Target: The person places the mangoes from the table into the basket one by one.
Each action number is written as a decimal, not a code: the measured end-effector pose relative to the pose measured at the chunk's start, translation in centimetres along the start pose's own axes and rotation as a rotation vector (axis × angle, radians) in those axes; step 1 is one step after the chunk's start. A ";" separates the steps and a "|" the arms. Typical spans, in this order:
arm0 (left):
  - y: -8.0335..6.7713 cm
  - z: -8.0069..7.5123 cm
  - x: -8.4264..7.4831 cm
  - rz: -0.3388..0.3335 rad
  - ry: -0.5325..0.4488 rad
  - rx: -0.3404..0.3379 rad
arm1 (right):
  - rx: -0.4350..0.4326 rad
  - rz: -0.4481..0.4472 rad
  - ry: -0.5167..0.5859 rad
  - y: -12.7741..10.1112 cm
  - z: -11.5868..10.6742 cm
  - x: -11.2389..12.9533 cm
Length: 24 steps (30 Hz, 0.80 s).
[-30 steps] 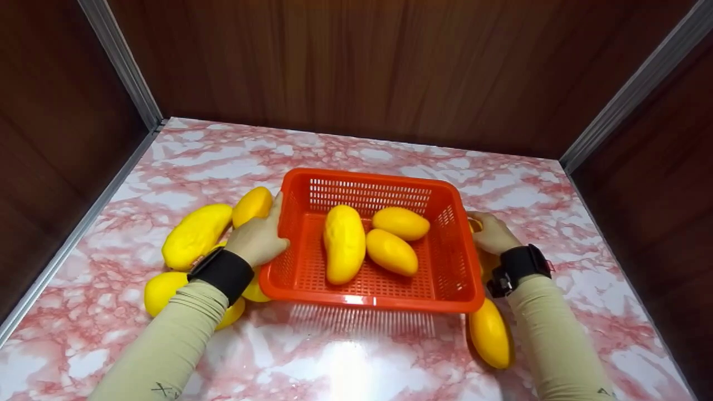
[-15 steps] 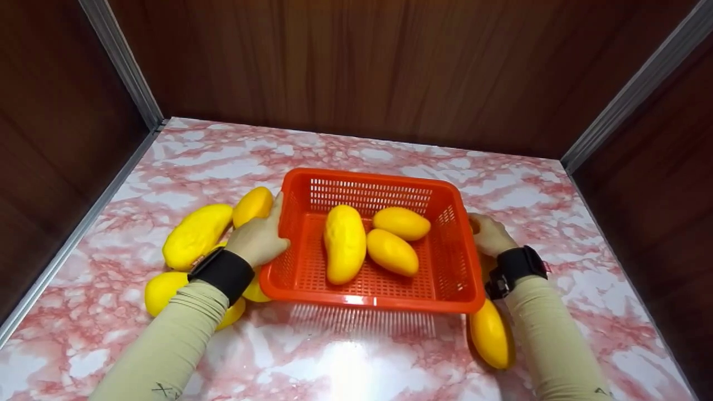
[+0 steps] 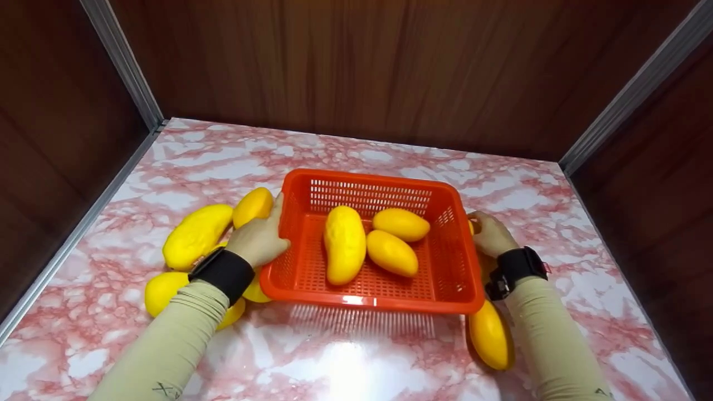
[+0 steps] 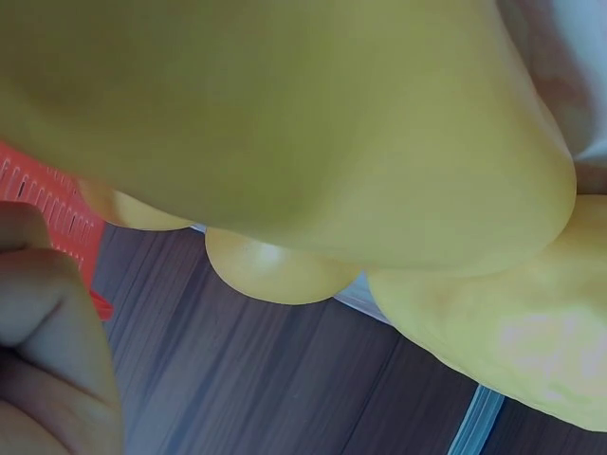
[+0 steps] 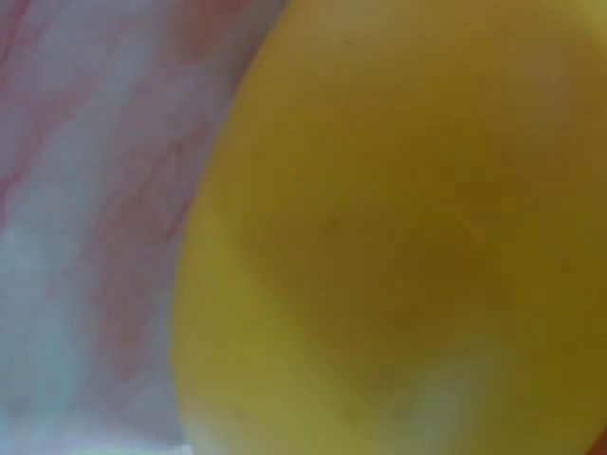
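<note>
An orange-red plastic basket (image 3: 373,303) with slotted walls holds a long lumpy yellow mango (image 3: 345,245) and two smaller smooth mangoes (image 3: 392,253). My left hand (image 3: 257,239) grips the basket's left side, with its thumb over the rim. In the left wrist view, its curled fingers (image 4: 57,332) are near the red wall. At the basket's right side, my right hand (image 3: 493,234) has bent fingers, partly hidden by the rim. A patch of yellow mango shows between that hand and the basket. A large mango (image 5: 398,237) fills the right wrist view, hiding the fingers.
Left of the basket lie several mangoes, among them a lumpy one (image 3: 198,236) and a smooth one (image 3: 253,206). Another mango (image 3: 490,335) lies by the basket's near right corner. Dark wood panels (image 3: 356,72) enclose the marbled tabletop (image 3: 312,362).
My right hand shifts slightly left, and less yellow shows between its fingers and the basket. The left hand, basket and mangoes stay in place.
</note>
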<state>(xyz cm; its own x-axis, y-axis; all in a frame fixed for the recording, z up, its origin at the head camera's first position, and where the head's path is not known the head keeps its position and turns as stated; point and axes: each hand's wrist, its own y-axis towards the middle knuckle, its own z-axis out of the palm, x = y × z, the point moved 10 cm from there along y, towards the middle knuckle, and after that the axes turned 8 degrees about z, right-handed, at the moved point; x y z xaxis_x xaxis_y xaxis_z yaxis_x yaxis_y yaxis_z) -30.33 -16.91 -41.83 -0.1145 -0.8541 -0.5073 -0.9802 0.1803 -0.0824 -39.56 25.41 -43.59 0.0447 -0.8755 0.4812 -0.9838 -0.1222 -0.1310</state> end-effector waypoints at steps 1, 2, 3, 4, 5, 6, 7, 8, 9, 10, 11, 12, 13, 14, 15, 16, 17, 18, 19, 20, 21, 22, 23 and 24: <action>0.0 0.0 0.0 -0.001 0.002 -0.003 | -0.005 -0.003 -0.001 0.0 0.0 0.0; 0.0 -0.1 0.0 -0.002 0.004 -0.006 | -0.010 -0.007 -0.006 0.0 0.0 0.0; 0.0 -0.1 0.0 -0.002 0.000 -0.008 | -0.014 -0.005 -0.008 0.0 -0.1 0.0; 0.0 -0.1 -0.1 -0.001 -0.004 -0.010 | -0.016 0.000 -0.012 -0.1 -0.1 -0.1; 0.0 -0.1 -0.1 0.000 -0.007 -0.011 | -0.016 0.012 -0.016 -0.1 -0.1 -0.2; 0.0 -0.1 -0.1 0.003 -0.009 -0.012 | -0.017 0.026 -0.021 -0.1 -0.1 -0.3; 0.0 -0.1 -0.1 0.006 -0.010 -0.014 | -0.018 0.039 -0.026 -0.2 -0.1 -0.4; 0.0 -0.1 -0.2 0.008 -0.010 -0.014 | -0.021 0.054 -0.034 -0.2 -0.2 -0.5; 0.0 -0.1 -0.2 0.009 -0.009 -0.014 | -0.024 0.071 -0.038 -0.3 -0.3 -0.7; 0.0 -0.1 -0.1 0.009 -0.008 -0.014 | -0.030 0.088 -0.042 -0.4 -0.4 -0.8; 0.0 -0.1 -0.1 0.008 -0.009 -0.014 | -0.036 0.103 -0.041 -0.4 -0.5 -0.9; 0.0 -0.1 -0.1 0.008 -0.010 -0.013 | -0.047 0.113 -0.040 -0.5 -0.6 -1.0; 0.0 0.0 -0.1 0.007 -0.012 -0.013 | -0.058 0.124 -0.037 -0.6 -0.8 -1.0; 0.0 0.0 0.0 0.006 -0.012 -0.012 | -0.069 0.136 -0.032 -0.6 -1.0 -1.1; 0.0 0.0 0.0 0.007 -0.014 -0.012 | -0.080 0.151 -0.026 -0.6 -1.2 -1.3; 0.0 0.0 0.0 0.009 -0.016 -0.012 | -0.087 0.164 -0.017 -0.7 -1.4 -1.4; 0.0 0.0 0.0 0.008 -0.017 -0.011 | -0.095 0.177 -0.007 -0.7 -1.6 -1.5; 0.0 0.0 0.0 0.008 -0.015 -0.012 | -0.103 0.190 0.005 -0.7 -1.8 -1.6; 0.0 0.0 0.0 0.007 -0.013 -0.013 | -0.110 0.205 0.021 -0.7 -2.1 -1.7; 0.0 0.0 0.0 0.007 -0.012 -0.013 | -0.119 0.220 0.036 -0.7 -2.3 -1.7; 0.0 0.0 0.0 0.005 -0.010 -0.012 | -0.130 0.234 0.055 -0.8 -2.6 -1.7; 0.0 0.1 0.1 0.003 -0.009 -0.011 | -0.143 0.246 0.076 -0.9 -2.9 -1.8; 0.0 0.1 0.1 -0.001 -0.007 -0.011 | -0.160 0.259 0.092 -1.0 -3.2 -1.8; 0.0 0.1 0.1 -0.002 -0.007 -0.010 | -0.180 0.271 0.110 -1.1 -3.6 -1.8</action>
<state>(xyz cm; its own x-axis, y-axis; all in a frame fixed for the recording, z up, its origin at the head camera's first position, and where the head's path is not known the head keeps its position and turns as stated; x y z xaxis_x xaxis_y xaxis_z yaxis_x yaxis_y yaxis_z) -30.30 -16.99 -41.95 -0.1115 -0.8510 -0.5132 -0.9819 0.1738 -0.0748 -39.18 28.79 -41.20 -0.2320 -0.8078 0.5418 -0.9726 0.2014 -0.1162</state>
